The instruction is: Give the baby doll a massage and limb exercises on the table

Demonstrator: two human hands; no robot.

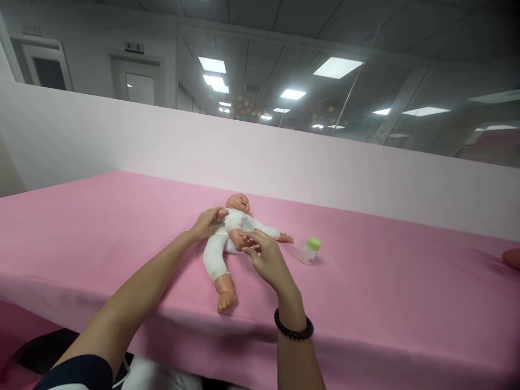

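A baby doll with a white cloth body lies face up on the pink-covered table, its head toward the back wall. My left hand is closed around the doll's side near one small hand; some fingers are hidden behind it. With thumb and fingers, my right hand grips the bare plastic end of a raised limb over the doll's middle. One doll leg stretches toward me, and an arm reaches out to the right. Just right of my right hand stands a small clear bottle with a green cap.
Pink cloth covers the wide table and hangs over its front edge. A low white wall runs along the back, with glass above it. At the far right edge a reddish rounded object is partly in view.
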